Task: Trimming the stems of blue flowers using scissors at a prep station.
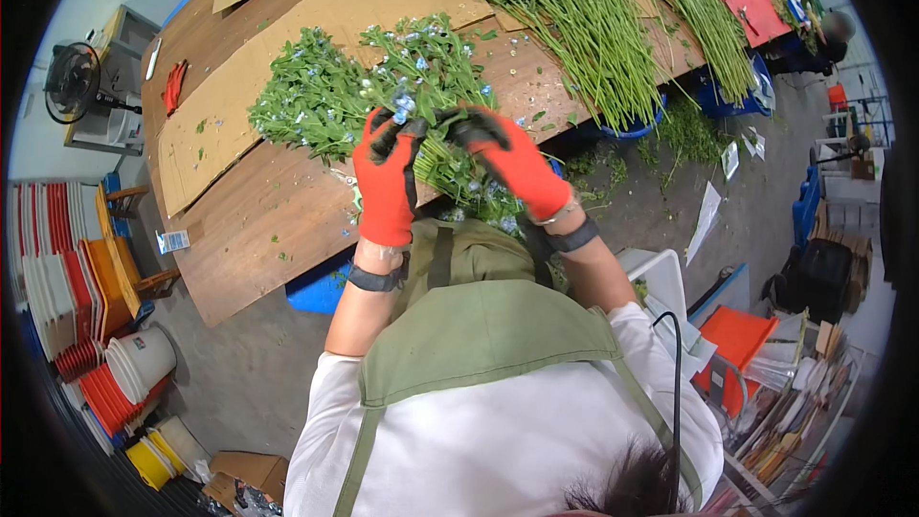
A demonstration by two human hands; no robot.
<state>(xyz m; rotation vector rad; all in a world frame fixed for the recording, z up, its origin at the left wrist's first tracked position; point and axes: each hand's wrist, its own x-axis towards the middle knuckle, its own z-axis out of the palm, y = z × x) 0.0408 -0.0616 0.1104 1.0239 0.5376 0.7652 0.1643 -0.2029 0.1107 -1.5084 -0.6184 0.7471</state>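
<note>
My left hand (388,172), in a red glove with dark fingertips, closes its fingers on a blue-flowered stem (403,104). To its right my right hand (499,151), gloved alike, has its fingers bent at the leaves of the same stem; whether it grips them is hard to tell. Behind both hands, leafy bunches of blue flowers (309,97) lie on the wooden table (251,230). Cut stems and more blossoms show below and between my hands, at the table's near edge. Green-handled scissors (355,190) lie partly hidden beside my left hand.
Cardboard sheets (215,151) cover part of the table. Long-stemmed bunches (596,43) overhang its right side above blue tubs (635,131). A spare red glove (174,88) lies at the far left. A white bin (657,269) stands close by my right arm.
</note>
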